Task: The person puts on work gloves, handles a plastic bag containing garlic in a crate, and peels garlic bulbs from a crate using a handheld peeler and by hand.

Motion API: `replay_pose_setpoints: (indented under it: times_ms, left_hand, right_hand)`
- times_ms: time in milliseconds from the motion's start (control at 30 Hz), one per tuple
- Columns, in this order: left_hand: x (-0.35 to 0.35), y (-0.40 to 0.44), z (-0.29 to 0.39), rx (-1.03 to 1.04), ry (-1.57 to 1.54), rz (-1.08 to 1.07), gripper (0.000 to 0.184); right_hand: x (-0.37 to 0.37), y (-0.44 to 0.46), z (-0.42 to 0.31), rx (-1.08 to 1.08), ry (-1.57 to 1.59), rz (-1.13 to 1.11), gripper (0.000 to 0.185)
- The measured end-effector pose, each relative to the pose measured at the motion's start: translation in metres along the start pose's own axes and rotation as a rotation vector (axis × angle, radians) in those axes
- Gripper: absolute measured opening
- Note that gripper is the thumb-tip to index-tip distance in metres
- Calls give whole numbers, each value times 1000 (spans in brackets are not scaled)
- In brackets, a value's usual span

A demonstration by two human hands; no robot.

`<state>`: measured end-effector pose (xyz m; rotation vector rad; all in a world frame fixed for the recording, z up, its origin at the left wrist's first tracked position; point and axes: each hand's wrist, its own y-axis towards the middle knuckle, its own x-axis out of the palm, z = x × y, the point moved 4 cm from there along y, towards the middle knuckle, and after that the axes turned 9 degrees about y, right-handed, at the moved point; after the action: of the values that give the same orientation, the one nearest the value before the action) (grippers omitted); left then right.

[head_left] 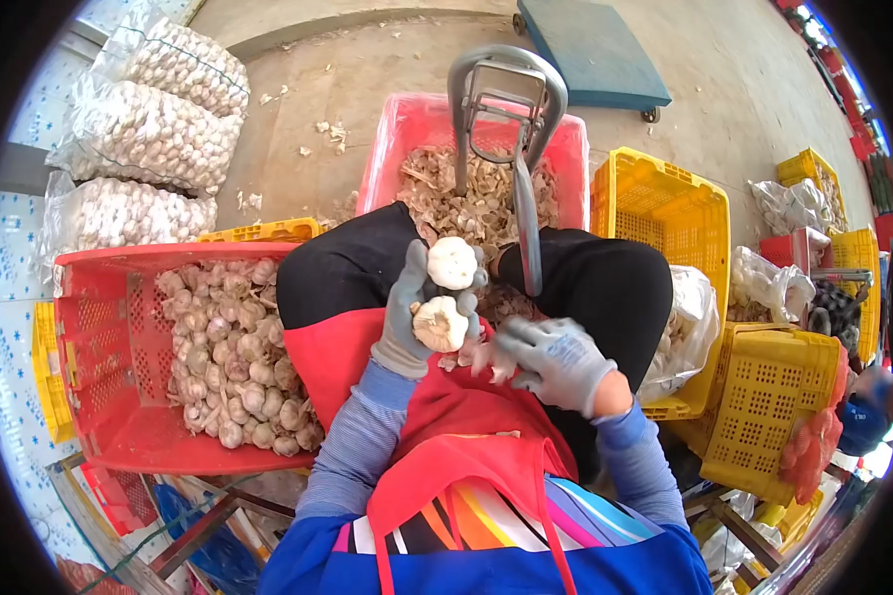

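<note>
My left hand (403, 315), in a grey glove, is closed round two whitish garlic bulbs: an upper garlic bulb (451, 263) and a lower garlic bulb (440, 325) with its cut face showing. To the right, my gloved right hand (562, 363) has its fingers stretched towards the left hand, slightly blurred, the thumb apart from them. Loose garlic skins (496, 359) lie by its fingertips, over the red apron (437, 407). Ahead of both hands, a grey metal device (506, 74) with a curved loop and a long lever stands over a pink crate (375, 164) of garlic skins.
On my left is a red crate (99, 377) of untrimmed garlic bulbs (233, 357). Bagged garlic (149, 134) is stacked behind it. Yellow crates (665, 203) and a clear bag (690, 327) stand at my right. A blue-grey wheeled platform (595, 50) is further ahead.
</note>
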<state>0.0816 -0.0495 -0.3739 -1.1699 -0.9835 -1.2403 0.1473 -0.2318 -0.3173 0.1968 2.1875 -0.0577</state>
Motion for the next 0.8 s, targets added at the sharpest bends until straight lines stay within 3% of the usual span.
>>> replay_pose_setpoints:
  times_ms: [33,100,167,233,267,300,333,400,467,500,567,600,700,800]
  left_hand:
    - [-6,-5,5,37,114,17,71]
    - [-19,-8,12,101,346,30,68]
    - [6,-10,14,244,750,171,48]
    - [36,-2,4,314,1002,338,28]
    - [56,2,-4,309,1045,464,15]
    - [56,3,-8,560,1794,325,7]
    - [64,4,-10,615,1880,291,9]
    - [61,7,-12,610,1716,309,15]
    - [50,9,-15,450,1219,395,20]
    - [55,4,-9,453,1629,538,25]
    - [38,3,-17,379,1260,578,28]
    - [33,3,-22,369,1152,601,26]
    - [32,4,-24,365,1396,586,23]
    - [31,8,-19,410,1600,534,20]
  right_hand:
    - [-4,2,-2,140,-297,31,40]
    - [-21,-2,7,219,182,250,38]
    - [-32,6,9,75,506,525,41]
    - [-27,20,-3,358,1023,469,62]
    - [-22,25,0,257,813,568,68]
    - [-11,27,7,161,601,655,74]
    - [-1,29,14,235,802,649,76]
    - [3,22,15,258,1081,679,70]
    - [9,14,17,371,1412,667,59]
    - [17,4,30,414,1371,657,54]
    - [12,13,19,317,1222,688,53]
    - [3,13,10,241,1234,637,61]
    - [2,14,12,133,926,666,73]
    - [7,11,9,106,911,681,77]
